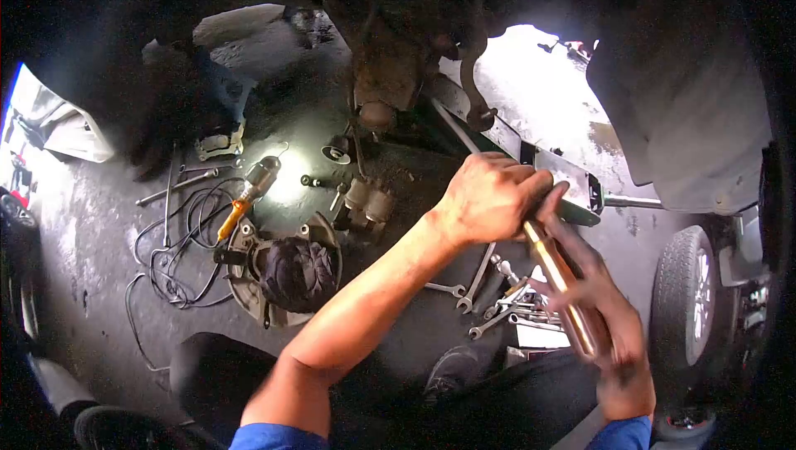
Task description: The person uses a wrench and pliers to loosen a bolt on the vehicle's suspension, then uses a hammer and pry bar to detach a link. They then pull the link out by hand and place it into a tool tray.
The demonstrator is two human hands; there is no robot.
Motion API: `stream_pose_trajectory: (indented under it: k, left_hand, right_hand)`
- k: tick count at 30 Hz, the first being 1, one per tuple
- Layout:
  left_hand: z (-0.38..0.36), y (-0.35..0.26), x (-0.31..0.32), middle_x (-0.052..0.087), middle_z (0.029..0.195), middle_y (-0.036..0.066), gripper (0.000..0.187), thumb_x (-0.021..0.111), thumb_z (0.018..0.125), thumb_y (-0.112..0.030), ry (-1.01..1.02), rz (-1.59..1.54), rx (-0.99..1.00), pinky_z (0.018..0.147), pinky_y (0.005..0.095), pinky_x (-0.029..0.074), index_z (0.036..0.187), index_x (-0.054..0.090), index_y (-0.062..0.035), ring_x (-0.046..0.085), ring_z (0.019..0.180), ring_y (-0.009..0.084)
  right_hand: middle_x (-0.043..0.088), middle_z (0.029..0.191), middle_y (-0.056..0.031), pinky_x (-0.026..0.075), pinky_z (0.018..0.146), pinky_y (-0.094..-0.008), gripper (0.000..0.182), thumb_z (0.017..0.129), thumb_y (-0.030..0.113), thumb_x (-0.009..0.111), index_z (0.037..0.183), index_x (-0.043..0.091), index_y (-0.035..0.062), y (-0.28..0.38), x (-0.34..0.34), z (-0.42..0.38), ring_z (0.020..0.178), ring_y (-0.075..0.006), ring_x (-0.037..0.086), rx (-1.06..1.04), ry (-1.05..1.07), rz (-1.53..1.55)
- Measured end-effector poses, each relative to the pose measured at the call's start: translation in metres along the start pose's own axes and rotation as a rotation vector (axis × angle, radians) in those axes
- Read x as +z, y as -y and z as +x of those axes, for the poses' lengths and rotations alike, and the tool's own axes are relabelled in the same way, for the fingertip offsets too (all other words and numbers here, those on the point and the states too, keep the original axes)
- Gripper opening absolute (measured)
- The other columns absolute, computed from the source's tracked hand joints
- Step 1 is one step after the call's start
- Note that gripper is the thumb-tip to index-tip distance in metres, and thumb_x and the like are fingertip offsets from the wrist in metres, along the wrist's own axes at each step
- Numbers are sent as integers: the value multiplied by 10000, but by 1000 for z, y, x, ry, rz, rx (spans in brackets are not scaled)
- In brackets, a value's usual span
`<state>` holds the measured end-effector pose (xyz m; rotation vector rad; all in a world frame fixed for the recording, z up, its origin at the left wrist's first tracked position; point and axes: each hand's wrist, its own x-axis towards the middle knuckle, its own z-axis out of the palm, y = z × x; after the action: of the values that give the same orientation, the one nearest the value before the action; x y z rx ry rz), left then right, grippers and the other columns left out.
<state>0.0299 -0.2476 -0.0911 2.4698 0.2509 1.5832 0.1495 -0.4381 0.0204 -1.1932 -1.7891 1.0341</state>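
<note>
My left hand (496, 198) is closed in a fist in front of the car's underside; what lies inside its fingers is hidden. A grey bar (454, 126) runs down from the upper left towards that fist. Just below it, my right hand (609, 309) is wrapped round a shiny copper-coloured cylinder (572, 301) with a narrow neck. The neck meets the underside of my left fist, and motion blurs some right fingers. A green jack (576, 211) shows behind both hands. Several wrenches (477, 284) and sockets lie on the floor beneath my forearms.
A lit work lamp (239, 208) with a coiled cable (170, 284) lies left. Near it are a brake backing plate (332, 238) with a dark cloth (298, 274) and a brake caliper (365, 204). Suspension parts (385, 85) hang overhead. A wheel (686, 292) stands right.
</note>
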Motion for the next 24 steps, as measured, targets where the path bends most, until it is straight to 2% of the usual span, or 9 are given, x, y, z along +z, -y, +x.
stream_pose_trajectory:
  k: [3, 4, 8, 12, 14, 16, 18, 21, 24]
  left_hand:
    - [-4, 16, -13, 565, 618, 67, 165, 721, 806, -176, -87, 42, 25, 512, 375, 485, 759, 589, -88, 596, 546, 273]
    - [-6, 17, -16, 554, 603, 68, 182, 717, 817, -157, -144, 51, -17, 492, 373, 471, 720, 581, -87, 584, 527, 273]
    - [-11, 41, -26, 536, 600, 89, 182, 711, 830, -137, -265, -50, -130, 483, 389, 450, 714, 590, -66, 566, 516, 289]
    - [-16, 60, -29, 552, 657, 118, 137, 704, 843, -96, -479, -170, -258, 500, 400, 432, 762, 603, -50, 571, 551, 292]
    - [-22, 63, -36, 578, 705, 129, 110, 699, 856, -74, -623, -84, -406, 511, 397, 425, 797, 610, -47, 583, 575, 278]
    - [-68, 91, -18, 665, 883, 113, 159, 606, 936, -100, -539, 870, -393, 535, 355, 471, 1087, 631, -56, 633, 637, 254]
    - [-112, 103, -40, 678, 1119, 94, 403, 512, 991, -123, 14, 1945, -164, 565, 318, 518, 1386, 489, -46, 670, 700, 256]
    - [-55, 25, -118, 624, 1264, 117, 505, 515, 979, -123, 256, 1556, -173, 565, 308, 532, 1465, 424, -22, 675, 702, 247]
    - [-71, 24, -104, 622, 1260, 124, 502, 523, 973, -128, 132, 1117, -368, 571, 313, 532, 1456, 432, -25, 672, 702, 240]
  right_hand:
    - [278, 1571, -208, 492, 1009, -471, 438, 965, 156, 611, 1370, 495, 33, 15, 43, 26, 1390, -362, 417, 354, -214, 499]
    - [291, 1559, -189, 529, 971, -409, 395, 969, 63, 530, 1352, 485, -21, 17, 49, 34, 1336, -293, 479, 409, -212, 534]
    - [296, 1563, -158, 529, 958, -368, 329, 968, 56, 516, 1277, 540, -56, 20, 81, 61, 1212, -214, 547, 240, -199, 213]
    - [279, 1577, -158, 533, 926, -340, 294, 976, 73, 524, 1230, 567, -68, 26, 109, 97, 1192, -181, 552, 215, -251, 267]
    - [446, 1445, -163, 471, 975, -358, 197, 963, 97, 571, 1095, 638, -33, 28, 130, 120, 1224, -210, 537, 208, -291, 233]
    - [536, 1316, -153, 474, 929, -342, 147, 954, 103, 586, 992, 651, -22, 10, 151, 144, 1127, -209, 569, 157, -275, 169]
    - [564, 1163, -124, 493, 859, -323, 118, 942, 92, 605, 901, 620, -18, -6, 180, 174, 1043, -186, 590, 14, -326, 51]
    - [546, 928, -77, 443, 844, -312, 195, 922, 62, 638, 759, 544, 13, -20, 200, 191, 1058, -181, 530, -66, -464, 48]
    - [518, 866, -53, 423, 840, -303, 199, 911, 61, 658, 759, 537, 18, -24, 191, 180, 976, -170, 511, -83, -412, 97]
